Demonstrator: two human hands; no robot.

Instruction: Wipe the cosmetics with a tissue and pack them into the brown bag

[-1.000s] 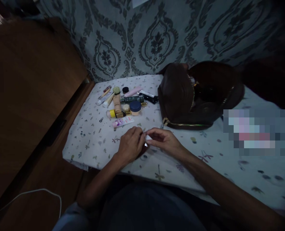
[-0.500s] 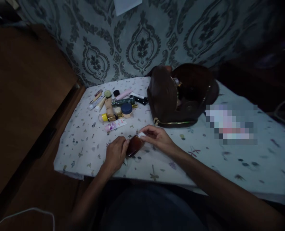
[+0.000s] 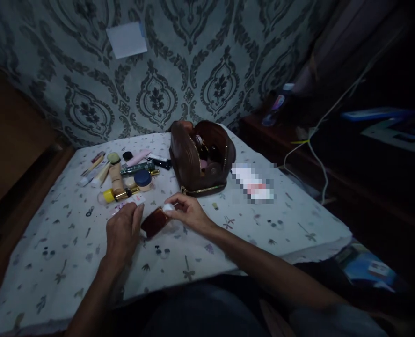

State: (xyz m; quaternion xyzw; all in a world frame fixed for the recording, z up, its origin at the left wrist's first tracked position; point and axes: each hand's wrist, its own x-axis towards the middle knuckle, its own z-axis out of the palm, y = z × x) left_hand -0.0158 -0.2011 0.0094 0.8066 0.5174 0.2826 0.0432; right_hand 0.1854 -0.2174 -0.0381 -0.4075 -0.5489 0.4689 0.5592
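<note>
Bag (image 3: 202, 161), brown, one of it, open-mouthed at one o'clock from the bottle, small items inside. Cluster of make-up at eleven o'clock, lying close together. I count one blue-lidded jar (image 3: 143, 180), one beige tube (image 3: 116, 179), one yellow-capped bottle (image 3: 108, 196), one small black pot (image 3: 127, 155). One pink-and-white tube (image 3: 134, 201) lies partly behind my left hand (image 3: 123, 231), which blocks it. Pixelated patch near three o'clock; contents unclear. One purple-labelled bottle (image 3: 275, 106) further off at two o'clock; its label is too blurred to read, as is the print on the pink-and-white tube.

Amber bottle (image 3: 154, 223) lies tilted between my hands, near the front of the cloth-covered table (image 3: 200, 262). Right hand (image 3: 189, 210): thumb and fingers pinch its white cap (image 3: 168, 207). Left fingers curled together beside its left end; whether they grip it, I cannot tell.
</note>
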